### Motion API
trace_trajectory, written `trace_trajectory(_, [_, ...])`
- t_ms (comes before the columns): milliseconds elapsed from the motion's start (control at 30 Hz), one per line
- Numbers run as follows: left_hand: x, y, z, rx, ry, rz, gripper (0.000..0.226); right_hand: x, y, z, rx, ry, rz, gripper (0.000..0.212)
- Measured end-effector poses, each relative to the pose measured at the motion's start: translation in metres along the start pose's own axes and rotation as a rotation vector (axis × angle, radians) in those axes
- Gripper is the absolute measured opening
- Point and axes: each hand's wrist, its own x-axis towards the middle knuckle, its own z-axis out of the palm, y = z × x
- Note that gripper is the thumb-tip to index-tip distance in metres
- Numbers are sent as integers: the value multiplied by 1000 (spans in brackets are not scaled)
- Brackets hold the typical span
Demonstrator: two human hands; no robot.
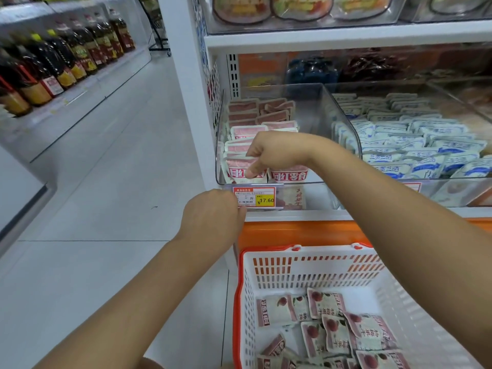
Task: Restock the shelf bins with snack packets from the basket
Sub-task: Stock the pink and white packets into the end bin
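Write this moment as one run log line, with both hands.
right hand: pinches red packet in clear bin | left hand: by price tag, grip unclear | basket: packets left

One basket (266, 253), two hands (213, 217) (277, 153)

Red-and-white packets (330, 334) loose in white basket (314, 265) (orange rim), others in clear bin (311, 110)

The shelf bin (312, 110) is clear, glossy hard plastic, and the pink packets (288, 174) inside it are smooth film with a slight sheen. The basket (306, 271) is matt white perforated plastic with an orange rim, and its snack packets (330, 334) look crinkled. The floor tiles (106, 169) are smooth and faintly reflective.
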Motion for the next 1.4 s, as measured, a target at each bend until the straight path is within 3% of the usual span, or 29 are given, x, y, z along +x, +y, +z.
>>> trace_trajectory(133, [1,1,1,10,4,-21,41,7,2,4,-39,-54,5,37])
trace_trajectory(233, [0,1,-1,7,6,-18,40,13,-6,8,-98,-90,-34,15])
trace_trajectory(267, [0,0,-2,4,6,-17,40,14,-8,8,-116,-96,-49,24])
trace_trajectory(333, [-1,-2,0,6,8,-3,39,20,-11,5,-154,-134,-69,13])
trace_trajectory(467, [-1,-2,2,8,-4,4,37,29,-13,5,-253,-164,-61,37])
trace_trajectory(633, [-1,-2,0,34,0,24,34,20,-9,4,-198,-139,-60,31])
trace_trajectory(733, [-5,-1,4,39,9,51,30,0,-12,3,-158,132,-128,17])
trace_trajectory(833, [-14,7,20,-65,-20,154,25,-31,-5,25,-81,652,-239,29])
trace_trajectory(900, [-21,10,36,-104,-85,244,23,-54,12,57,-22,856,-280,40])
trace_trajectory(933, [-23,11,47,-113,-136,289,25,-65,24,77,-11,847,-270,42])
trace_trajectory(1000, [-28,13,74,-143,-257,350,27,-83,55,122,-60,658,-156,46])
trace_trajectory(1067, [-34,14,105,-157,-370,388,23,-94,91,162,-78,375,83,45])
trace_trajectory(1167, [-37,11,147,-139,-469,422,26,-103,157,219,154,100,522,34])
trace_trajectory(1267, [-30,-2,179,-96,-458,473,31,-108,202,264,312,-16,769,26])
trace_trajectory(1333, [-26,-10,198,-52,-415,542,37,-111,212,281,442,-27,854,31])
trace_trajectory(1400, [-25,-12,214,-11,-313,603,44,-112,221,297,505,-63,917,23])
